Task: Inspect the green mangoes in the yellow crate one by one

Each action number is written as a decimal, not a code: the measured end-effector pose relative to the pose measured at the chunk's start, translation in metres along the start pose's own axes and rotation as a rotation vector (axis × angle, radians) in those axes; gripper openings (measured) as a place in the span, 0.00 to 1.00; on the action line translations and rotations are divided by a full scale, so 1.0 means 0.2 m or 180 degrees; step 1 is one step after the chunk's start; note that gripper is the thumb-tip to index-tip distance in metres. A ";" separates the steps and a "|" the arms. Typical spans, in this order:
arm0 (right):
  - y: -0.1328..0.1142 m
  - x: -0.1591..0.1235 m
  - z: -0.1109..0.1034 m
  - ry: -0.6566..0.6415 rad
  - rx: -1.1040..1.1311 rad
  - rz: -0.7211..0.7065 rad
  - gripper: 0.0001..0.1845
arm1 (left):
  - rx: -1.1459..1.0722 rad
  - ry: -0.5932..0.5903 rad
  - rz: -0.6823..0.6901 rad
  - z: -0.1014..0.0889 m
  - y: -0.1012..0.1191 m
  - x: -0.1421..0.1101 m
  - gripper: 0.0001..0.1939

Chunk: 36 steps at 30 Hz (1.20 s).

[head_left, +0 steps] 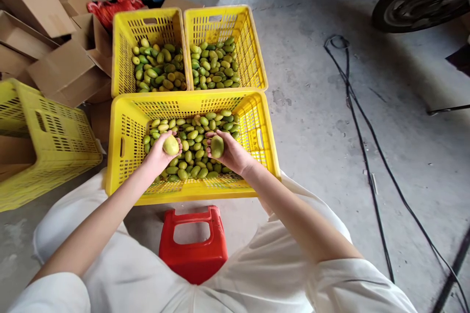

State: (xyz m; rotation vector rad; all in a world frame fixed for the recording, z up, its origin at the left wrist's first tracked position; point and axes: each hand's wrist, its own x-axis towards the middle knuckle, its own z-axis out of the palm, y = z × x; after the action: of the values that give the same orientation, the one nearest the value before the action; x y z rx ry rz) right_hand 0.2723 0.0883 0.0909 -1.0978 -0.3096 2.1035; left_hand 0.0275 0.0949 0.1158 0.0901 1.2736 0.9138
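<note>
1. Head view: left hand point(160, 149), half-curled, grips a pale yellow-green fruit point(171, 145).
2. Right hand point(232, 154), likewise half-curled, grips a darker green fruit point(217, 147).
3. Both fruits, smooth and oval, are above the front yellow crate point(191, 197).

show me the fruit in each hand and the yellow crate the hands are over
Pale yellow-green fruit point(171, 145) in the left hand point(160, 149): head view, centre of its skin.
Olive-green fruit point(217, 147) in the right hand point(231, 152): head view, centre of its skin.
Yellow plastic crate point(198, 196) beneath: head view, near rim.
</note>
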 end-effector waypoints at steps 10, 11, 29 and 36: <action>0.00 -0.02 0.03 0.0134 0.0073 0.0289 0.16 | 0.0728 -0.0811 0.0092 -0.03 -0.05 0.00 0.16; 0.00 -0.02 0.03 0.0155 0.0080 0.0344 0.18 | 0.0772 -0.0896 0.0150 -0.04 -0.05 -0.01 0.19; 0.02 0.01 0.02 0.0169 0.0232 0.0364 0.04 | 0.0118 -0.0843 0.0126 -0.04 -0.06 -0.02 0.13; 0.03 -0.01 0.03 0.0184 0.0116 0.0061 0.17 | 0.0544 -0.1247 0.0374 -0.04 -0.07 -0.03 0.28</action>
State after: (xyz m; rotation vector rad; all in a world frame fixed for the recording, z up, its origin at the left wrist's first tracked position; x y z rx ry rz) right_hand 0.2650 0.0823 0.0931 -1.1421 -0.2328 2.0819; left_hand 0.0281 0.0777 0.1107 0.4610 0.9842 0.8362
